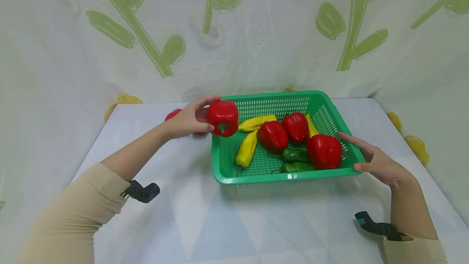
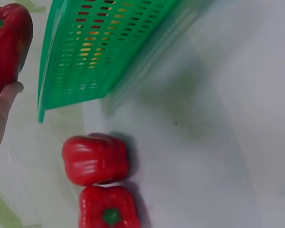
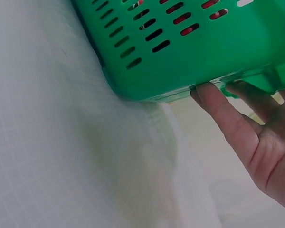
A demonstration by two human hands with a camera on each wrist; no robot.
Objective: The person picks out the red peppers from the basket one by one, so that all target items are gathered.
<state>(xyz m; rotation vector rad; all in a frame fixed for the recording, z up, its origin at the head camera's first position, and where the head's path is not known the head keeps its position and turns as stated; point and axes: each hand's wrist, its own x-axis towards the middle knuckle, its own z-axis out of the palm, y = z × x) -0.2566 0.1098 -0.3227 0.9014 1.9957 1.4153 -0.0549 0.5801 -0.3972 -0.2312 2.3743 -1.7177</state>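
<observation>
Hanging above the left end of a green basket (image 1: 256, 180), a red pepper (image 1: 224, 114) is gripped by the left hand (image 1: 190, 120), while the basket's right rim is touched by the right hand (image 1: 381, 164), its fingers spread. More red (image 1: 272, 135), yellow (image 1: 247, 150) and green peppers (image 1: 297, 167) are held inside, and two red ones (image 2: 96, 159) are seen beside it on the tabletop (image 1: 234, 231).

The green basket (image 1: 256, 180) looks like moulded plastic, smooth and glossy along its rim. The red bell peppers (image 1: 224, 113) have slick, shiny skin; the yellow peppers (image 1: 247, 148) look waxy, slightly uneven. The tabletop (image 1: 205, 223) is smooth, the far backdrop (image 1: 271, 40) creased, film-like sheeting, the left sleeve (image 1: 73, 211) matt cloth.
</observation>
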